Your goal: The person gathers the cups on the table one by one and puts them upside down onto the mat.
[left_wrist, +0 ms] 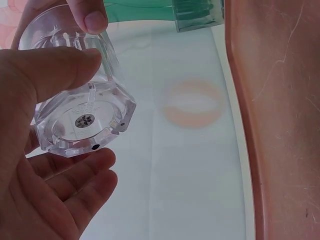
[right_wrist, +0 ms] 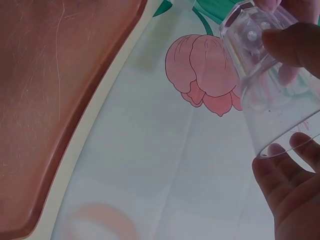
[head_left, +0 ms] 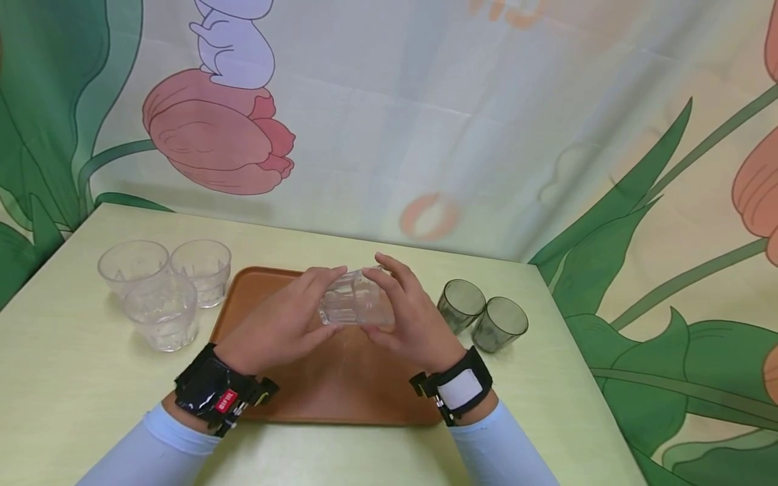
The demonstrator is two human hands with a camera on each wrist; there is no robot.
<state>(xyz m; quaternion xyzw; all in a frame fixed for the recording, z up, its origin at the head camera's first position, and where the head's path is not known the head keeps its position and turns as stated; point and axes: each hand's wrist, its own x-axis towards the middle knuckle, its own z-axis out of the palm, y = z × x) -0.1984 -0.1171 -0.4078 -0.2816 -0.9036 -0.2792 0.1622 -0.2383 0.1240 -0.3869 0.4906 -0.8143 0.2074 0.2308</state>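
Note:
Above the tray, a clear plastic tumbler (head_left: pixel 355 300) lies on its side between both hands, base to the left and mouth to the right. My left hand (head_left: pixel 279 327) holds its base end, the thumb (left_wrist: pixel 65 70) laid along the faceted wall. At the rim end, my right hand (head_left: pixel 419 320) grips it, with fingertips (right_wrist: pixel 275 150) at the lip. A small round dark label (left_wrist: pixel 84 120) shows on the tumbler's base in the left wrist view. Below the hands is a brown rectangular tray (head_left: pixel 340 388).
Left of the tray stand three clear tumblers, one at the back left (head_left: pixel 130 263), one beside the tray (head_left: pixel 203 266) and one in front (head_left: pixel 161 310). Two smoky grey tumblers (head_left: pixel 462 307) stand side by side at the right. A printed curtain (head_left: pixel 377 135) hangs behind the pale table (head_left: pixel 55 378).

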